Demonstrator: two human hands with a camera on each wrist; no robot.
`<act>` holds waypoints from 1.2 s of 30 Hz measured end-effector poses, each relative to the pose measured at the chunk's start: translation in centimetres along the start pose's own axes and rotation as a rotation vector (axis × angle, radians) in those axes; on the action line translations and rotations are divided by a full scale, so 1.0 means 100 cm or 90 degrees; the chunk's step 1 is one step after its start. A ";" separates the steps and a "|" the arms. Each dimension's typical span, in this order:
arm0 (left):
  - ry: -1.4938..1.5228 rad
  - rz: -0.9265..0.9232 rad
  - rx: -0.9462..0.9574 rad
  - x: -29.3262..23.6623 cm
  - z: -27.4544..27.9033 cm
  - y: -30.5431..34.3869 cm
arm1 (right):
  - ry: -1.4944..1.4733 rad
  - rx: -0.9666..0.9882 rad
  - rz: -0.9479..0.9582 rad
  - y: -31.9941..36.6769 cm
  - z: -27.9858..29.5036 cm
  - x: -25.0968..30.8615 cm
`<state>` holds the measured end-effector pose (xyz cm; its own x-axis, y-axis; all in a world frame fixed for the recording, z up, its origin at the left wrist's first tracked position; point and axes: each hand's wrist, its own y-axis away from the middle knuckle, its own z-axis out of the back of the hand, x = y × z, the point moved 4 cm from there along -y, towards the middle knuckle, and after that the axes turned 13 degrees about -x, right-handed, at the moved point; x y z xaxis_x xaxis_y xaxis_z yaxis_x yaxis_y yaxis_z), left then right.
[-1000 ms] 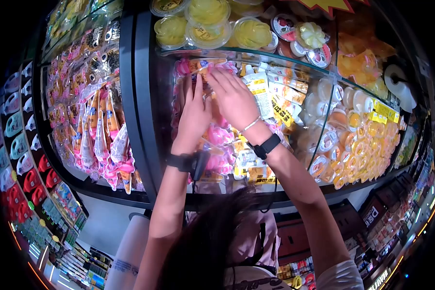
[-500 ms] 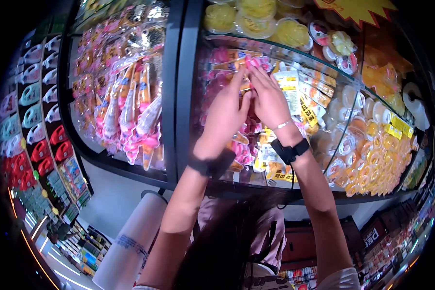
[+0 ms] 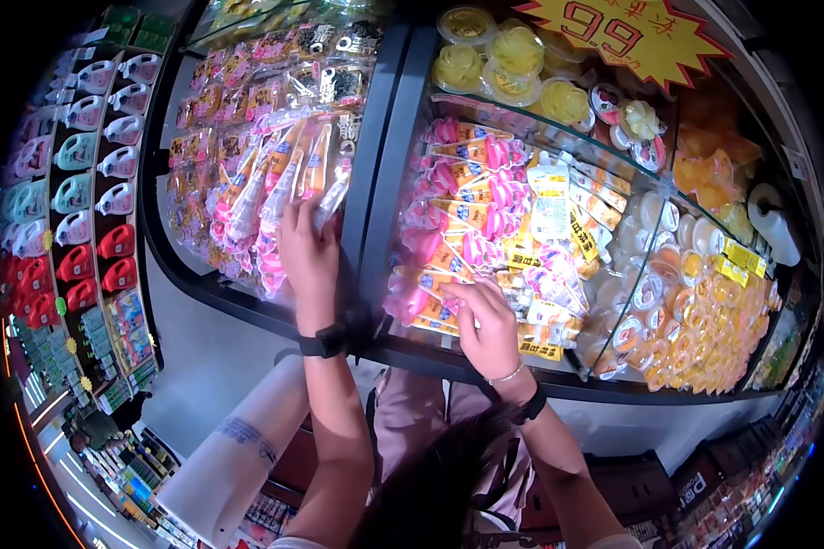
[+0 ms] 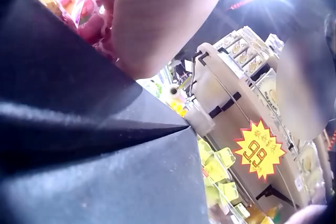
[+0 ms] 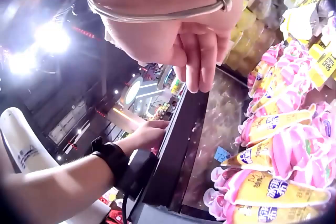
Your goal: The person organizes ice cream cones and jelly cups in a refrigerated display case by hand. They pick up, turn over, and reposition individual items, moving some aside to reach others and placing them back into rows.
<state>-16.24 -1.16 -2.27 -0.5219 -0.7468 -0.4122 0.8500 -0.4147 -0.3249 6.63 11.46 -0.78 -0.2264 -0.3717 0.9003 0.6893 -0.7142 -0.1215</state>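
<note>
In the head view my left hand (image 3: 309,265) is over the left bin, its fingertips at the clear-wrapped cone-shaped packs (image 3: 273,197); whether they pinch one is hidden. My right hand (image 3: 487,334) hovers by the front of the middle bin, over pink and orange cone packs (image 3: 467,215) laid in a stacked column. The right wrist view has the right hand (image 5: 194,56) with loosely bent fingers and nothing in them, and cone packs (image 5: 273,187) beside it. In the left wrist view the left hand (image 4: 157,19) is partly visible, with pink packs (image 4: 79,8) at upper left.
A black divider (image 3: 384,174) stands between the bins. White pouches (image 3: 549,206) and jelly cups (image 3: 696,311) are to the right. Glass panels edge the bins. A large plastic roll (image 3: 233,457) is below the left bin, and a yellow price sign (image 3: 623,37) is above.
My hands, close together over the cone packs before, have separated. The left has moved across the divider to the left bin; the right has drawn back toward the front edge. The middle column is uncovered.
</note>
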 end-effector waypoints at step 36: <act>0.270 -0.158 0.327 -0.125 0.036 0.128 | -0.539 -0.081 -0.524 0.091 0.040 -0.040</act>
<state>1.38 0.98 1.78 -0.5992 -0.3745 -0.7077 0.5741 -0.8170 -0.0537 16.56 8.85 -3.78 -0.0098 0.7031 0.7110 0.4648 -0.6263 0.6258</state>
